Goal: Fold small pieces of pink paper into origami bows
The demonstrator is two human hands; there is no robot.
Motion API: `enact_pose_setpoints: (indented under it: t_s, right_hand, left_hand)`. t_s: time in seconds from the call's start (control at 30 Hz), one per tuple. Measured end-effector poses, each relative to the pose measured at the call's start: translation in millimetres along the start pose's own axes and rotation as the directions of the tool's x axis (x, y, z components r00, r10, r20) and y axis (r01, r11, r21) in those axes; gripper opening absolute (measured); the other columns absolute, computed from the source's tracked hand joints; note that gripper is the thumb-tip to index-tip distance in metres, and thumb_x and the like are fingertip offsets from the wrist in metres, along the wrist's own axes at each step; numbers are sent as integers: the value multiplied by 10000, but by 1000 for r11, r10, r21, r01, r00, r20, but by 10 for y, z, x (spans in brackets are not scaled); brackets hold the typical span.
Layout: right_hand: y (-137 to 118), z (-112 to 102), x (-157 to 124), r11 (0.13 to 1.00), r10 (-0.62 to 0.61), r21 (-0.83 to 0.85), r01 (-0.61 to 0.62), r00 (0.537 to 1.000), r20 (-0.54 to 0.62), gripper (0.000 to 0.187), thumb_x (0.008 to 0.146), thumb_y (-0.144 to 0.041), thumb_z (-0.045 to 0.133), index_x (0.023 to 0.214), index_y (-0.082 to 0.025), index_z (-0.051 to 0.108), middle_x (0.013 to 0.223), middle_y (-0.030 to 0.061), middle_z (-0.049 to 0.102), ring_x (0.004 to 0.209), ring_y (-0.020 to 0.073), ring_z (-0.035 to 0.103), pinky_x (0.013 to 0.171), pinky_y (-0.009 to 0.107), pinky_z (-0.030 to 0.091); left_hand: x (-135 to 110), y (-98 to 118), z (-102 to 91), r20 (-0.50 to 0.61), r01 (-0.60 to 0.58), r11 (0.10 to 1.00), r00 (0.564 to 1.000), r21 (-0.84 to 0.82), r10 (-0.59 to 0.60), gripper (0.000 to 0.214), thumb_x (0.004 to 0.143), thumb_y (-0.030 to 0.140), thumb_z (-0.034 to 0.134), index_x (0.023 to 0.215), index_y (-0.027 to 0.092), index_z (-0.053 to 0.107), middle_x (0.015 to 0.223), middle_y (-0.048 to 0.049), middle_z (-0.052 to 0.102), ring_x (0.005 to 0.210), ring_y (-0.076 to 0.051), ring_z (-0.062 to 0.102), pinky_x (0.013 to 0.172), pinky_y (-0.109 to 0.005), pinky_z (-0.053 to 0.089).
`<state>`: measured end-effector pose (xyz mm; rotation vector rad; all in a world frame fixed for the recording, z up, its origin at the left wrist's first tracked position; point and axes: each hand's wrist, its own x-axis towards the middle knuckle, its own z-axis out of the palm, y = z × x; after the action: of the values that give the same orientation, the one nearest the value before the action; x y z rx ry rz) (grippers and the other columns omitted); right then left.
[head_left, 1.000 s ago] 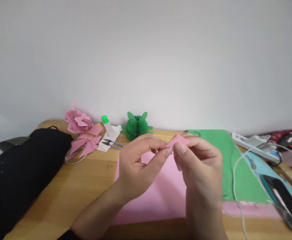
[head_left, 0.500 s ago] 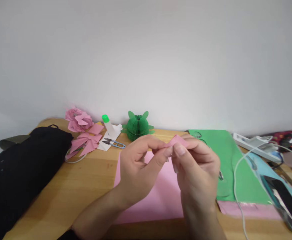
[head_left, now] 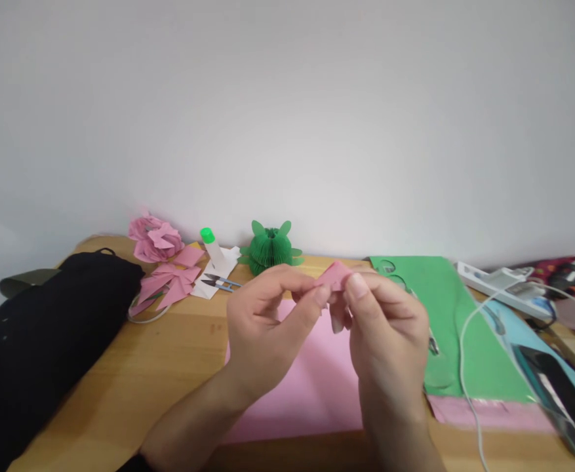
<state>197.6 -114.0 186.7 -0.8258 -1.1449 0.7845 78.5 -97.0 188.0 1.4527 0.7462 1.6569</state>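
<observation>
My left hand (head_left: 267, 328) and my right hand (head_left: 388, 331) meet above the wooden table (head_left: 164, 354), both pinching a small folded piece of pink paper (head_left: 335, 274) between thumbs and fingertips. The paper piece is mostly hidden by my fingers. Beneath my hands lies a large pink paper sheet (head_left: 311, 387). A green paper sheet (head_left: 444, 321) with cut-out holes lies just right of my right hand.
At the back left sit pink paper flowers (head_left: 155, 239), folded pink pieces (head_left: 169, 282), a glue bottle with a green cap (head_left: 212, 248), small snips (head_left: 221, 282) and a green paper ornament (head_left: 270, 248). A black bag (head_left: 36, 341) fills the left. White cable (head_left: 469, 367), power strip (head_left: 498, 280) and clutter lie right.
Both hands shifted slightly left while working the small pink piece; it now looks more folded and tucked between the fingertips. Nothing on the table moved.
</observation>
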Motion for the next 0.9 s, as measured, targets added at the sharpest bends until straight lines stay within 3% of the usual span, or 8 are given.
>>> enact_pose_setpoints:
  t_s: [0.2,0.37,0.53,0.67,0.8,0.9]
  right_hand:
    - [-13,-99,50,997,-2,-73,-3,998,-61,52,884,-230,732,858,-251,772,720,-19,675,509,70,540,467,218,472]
    - [-40,-132,69,994,-19,-109,14,999,-41,69,872,-199,738,825,-239,769,689,-20,674,512,66,532,476,216,453]
    - [-41,-111,100,997,-15,-73,15,1000,4,70,863,-207,737,807,-233,770,711,-6,714,482,72,536,445,221,472]
    - [-38,-101,115,998,-37,-46,37,999,8,65,856,-196,739,817,-239,769,703,-10,733,469,77,554,417,211,490]
    - [-36,-114,108,992,-59,-112,61,998,19,84,859,-168,735,844,-241,773,716,-10,745,498,82,589,443,209,501]
    - [-31,-133,102,986,-57,-152,63,998,40,115,867,-149,727,877,-252,777,731,-15,748,534,84,607,473,211,500]
  left_hand:
    - [38,-6,-20,74,107,992,992,-73,-102,139,860,168,712,724,195,709,626,22,658,591,-100,577,581,-234,499]
    - [38,-56,-55,97,130,979,988,-156,-116,190,947,292,655,793,219,739,677,4,666,656,-124,612,651,-274,530]
    - [84,-86,-81,163,229,923,969,-308,-186,151,925,366,689,858,275,789,686,15,708,606,-114,627,607,-270,567]
    - [95,-91,-72,193,256,915,960,-313,-203,131,912,364,707,873,297,813,708,11,740,628,-115,651,609,-255,577]
    - [88,-71,-58,152,220,940,971,-261,-185,104,908,265,713,885,276,814,781,3,771,677,-122,689,670,-264,615]
    - [100,-55,-67,152,211,944,973,-255,-176,143,915,318,702,855,251,813,734,-4,746,658,-125,668,653,-271,606]
